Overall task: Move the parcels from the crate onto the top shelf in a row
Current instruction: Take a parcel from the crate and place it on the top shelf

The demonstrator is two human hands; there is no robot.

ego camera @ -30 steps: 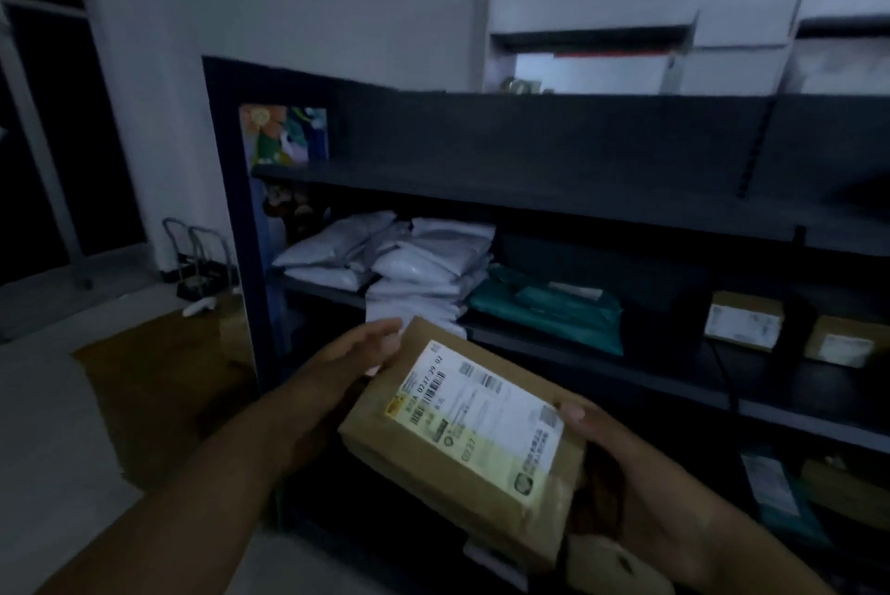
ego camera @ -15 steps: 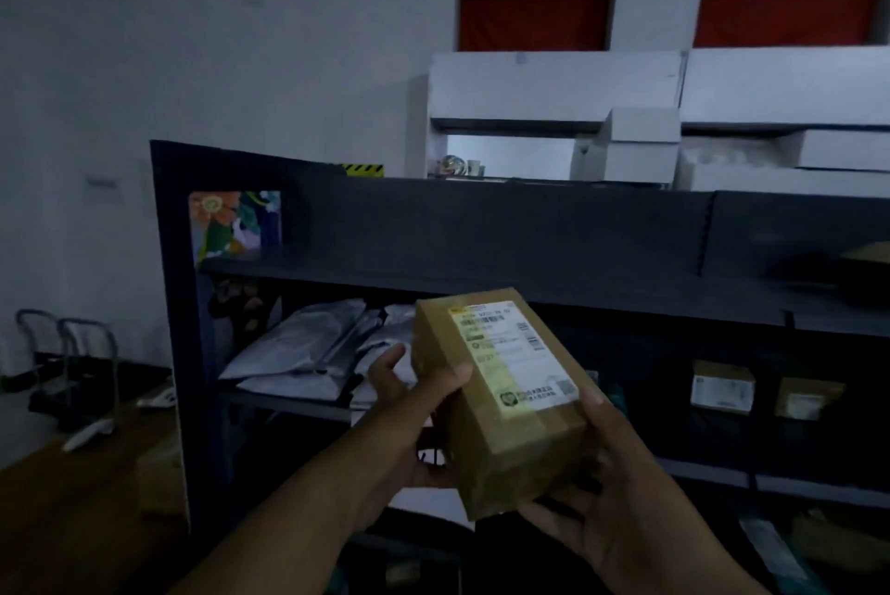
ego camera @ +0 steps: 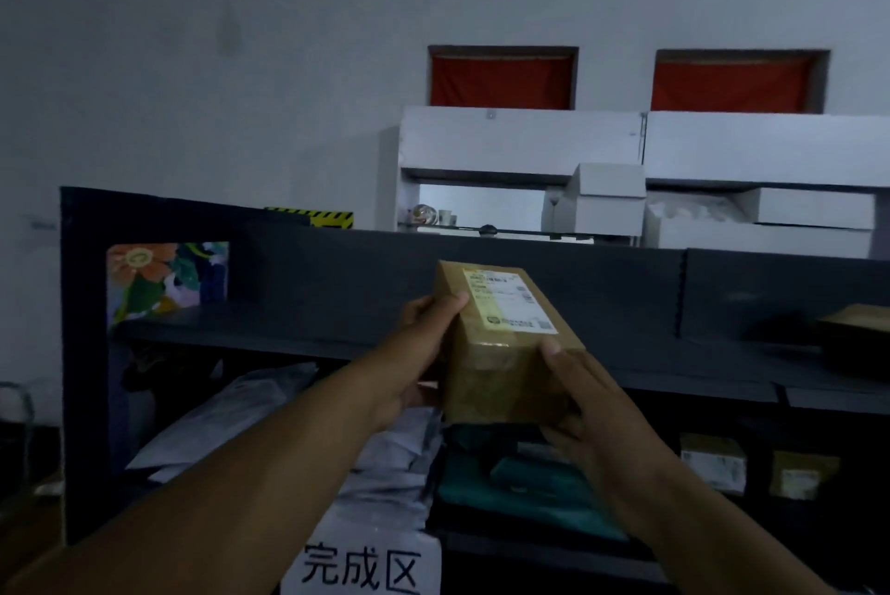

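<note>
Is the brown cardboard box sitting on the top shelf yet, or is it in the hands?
In the hands. The brown cardboard box is gripped by the left hand and right hand, in front of the dark top shelf.

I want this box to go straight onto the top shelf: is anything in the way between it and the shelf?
Nothing visible. The cardboard parcel, held by the left hand and right hand, is just in front of the top shelf, whose surface behind it looks bare. Another parcel sits far right.

Brown cardboard parcel [ego camera: 501,344], white label up, at top shelf [ego camera: 269,334] front edge
</note>
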